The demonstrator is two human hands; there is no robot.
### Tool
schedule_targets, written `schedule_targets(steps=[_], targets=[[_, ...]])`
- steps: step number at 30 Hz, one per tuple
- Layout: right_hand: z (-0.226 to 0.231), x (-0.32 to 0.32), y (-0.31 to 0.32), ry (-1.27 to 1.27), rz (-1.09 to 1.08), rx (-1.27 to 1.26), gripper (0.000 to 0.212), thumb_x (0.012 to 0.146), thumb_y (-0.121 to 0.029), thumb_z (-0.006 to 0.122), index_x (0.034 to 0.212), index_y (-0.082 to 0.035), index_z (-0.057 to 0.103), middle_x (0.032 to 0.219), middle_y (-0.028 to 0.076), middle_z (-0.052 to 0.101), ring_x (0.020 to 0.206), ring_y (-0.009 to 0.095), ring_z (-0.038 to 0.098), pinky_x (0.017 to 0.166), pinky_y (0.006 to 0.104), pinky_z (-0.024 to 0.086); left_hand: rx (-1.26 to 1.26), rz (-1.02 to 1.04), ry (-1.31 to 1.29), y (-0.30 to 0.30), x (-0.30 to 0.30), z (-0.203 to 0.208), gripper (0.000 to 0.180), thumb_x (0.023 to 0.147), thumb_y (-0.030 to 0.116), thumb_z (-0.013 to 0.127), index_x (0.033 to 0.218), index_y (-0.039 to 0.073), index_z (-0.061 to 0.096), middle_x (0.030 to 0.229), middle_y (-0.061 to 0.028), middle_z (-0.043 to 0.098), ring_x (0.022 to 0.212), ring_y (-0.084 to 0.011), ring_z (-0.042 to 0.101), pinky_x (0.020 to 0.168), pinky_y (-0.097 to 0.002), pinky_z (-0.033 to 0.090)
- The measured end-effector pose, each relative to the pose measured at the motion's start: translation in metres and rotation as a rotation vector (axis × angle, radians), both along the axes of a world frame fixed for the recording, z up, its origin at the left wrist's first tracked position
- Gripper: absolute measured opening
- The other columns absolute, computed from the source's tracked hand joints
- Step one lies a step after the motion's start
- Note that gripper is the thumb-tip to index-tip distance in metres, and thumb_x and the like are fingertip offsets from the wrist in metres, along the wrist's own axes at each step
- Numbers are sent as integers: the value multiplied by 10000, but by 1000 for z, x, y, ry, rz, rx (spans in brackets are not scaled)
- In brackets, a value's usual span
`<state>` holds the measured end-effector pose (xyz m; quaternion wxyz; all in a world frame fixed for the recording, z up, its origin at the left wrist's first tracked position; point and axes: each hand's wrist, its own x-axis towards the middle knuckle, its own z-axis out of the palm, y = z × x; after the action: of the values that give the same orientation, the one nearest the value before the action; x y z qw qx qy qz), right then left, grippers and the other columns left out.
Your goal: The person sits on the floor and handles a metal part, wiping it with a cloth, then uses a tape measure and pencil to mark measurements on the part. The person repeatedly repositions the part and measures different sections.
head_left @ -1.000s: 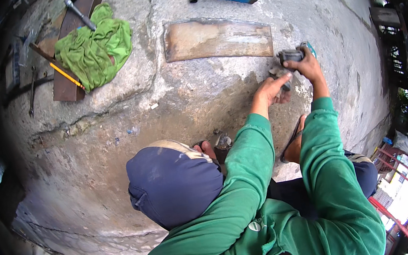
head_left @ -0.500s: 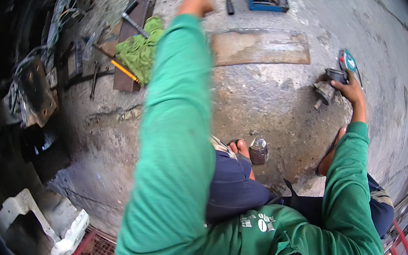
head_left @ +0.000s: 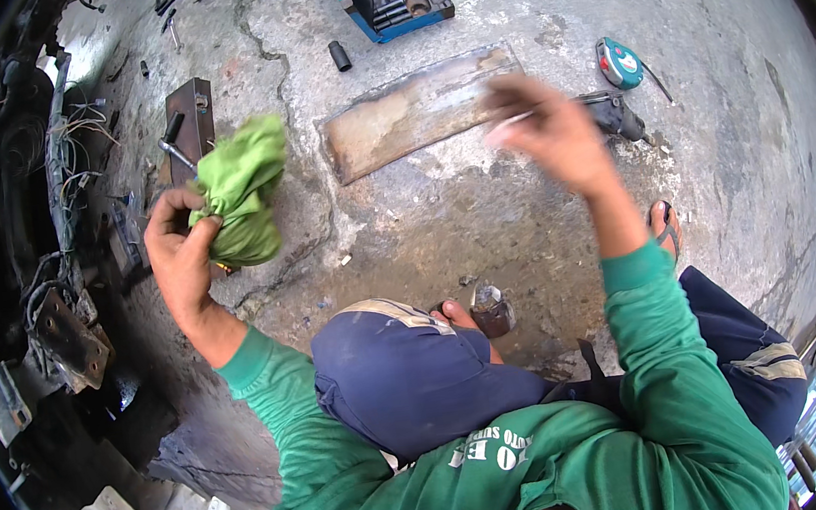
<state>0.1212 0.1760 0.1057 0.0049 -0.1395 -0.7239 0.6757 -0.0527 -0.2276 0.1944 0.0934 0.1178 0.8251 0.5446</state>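
Cracked, oil-stained grey concrete floor (head_left: 404, 220) is stretching beneath both hands. The left hand (head_left: 177, 243) is pinching a crumpled bright-green cloth (head_left: 244, 188) between thumb and fingers, its folds hanging just to their right. The right hand (head_left: 561, 142) is hovering near the right end of a flat, rust-brown rectangular metal plate (head_left: 403, 125); blur is hiding its fingers, so I cannot tell whether they are spread or closed. Just right of them, a dark-grey, blocky metal part (head_left: 622, 118) is lying on the floor, with a rounded teal-and-red tape measure (head_left: 620, 63) sitting beyond it.

For a secure hold, the left fingers should be gathering the loose folds into one compact pad. Compared with half a second ago, they are now holding the cloth that was lying on the brown metal beam (head_left: 196, 103), while the right fingers are pointing leftward, off the metal part.
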Motion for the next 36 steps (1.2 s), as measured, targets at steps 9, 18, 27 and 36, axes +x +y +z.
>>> schedule_targets(steps=[9,18,27,36], targets=[[-27,-79,-74,11,-300,-205,742,815,-196,865,1426,13,499,1218,141,696,1149,274,678,1013,403,553,417,-187,-305,142,-31,-113,394,983,176,670,1299,-51,610,1240,-166,686,1048,-238,699,922,-337,566],[-151,-112,22,-506,-266,955,729,905,-399,735,1471,-35,457,1376,273,487,1099,430,666,895,514,583,-690,-335,467,118,-3,-270,724,871,359,772,1417,-68,560,1610,-236,401,1511,-424,335,1224,-459,322],[-155,-59,7,-571,-109,810,603,948,-376,682,1401,-9,531,1355,268,518,1024,374,683,848,485,593,-667,-363,447,88,-6,-280,771,926,377,709,1521,-34,441,1677,-213,281,1567,-396,212,1269,-519,190],[-151,-71,-16,-399,49,895,611,874,-329,741,1382,-53,545,1327,277,557,1107,463,641,964,535,537,-649,-353,435,90,1,-288,777,934,361,704,1540,-27,411,1689,-204,257,1575,-401,185,1272,-532,161]])
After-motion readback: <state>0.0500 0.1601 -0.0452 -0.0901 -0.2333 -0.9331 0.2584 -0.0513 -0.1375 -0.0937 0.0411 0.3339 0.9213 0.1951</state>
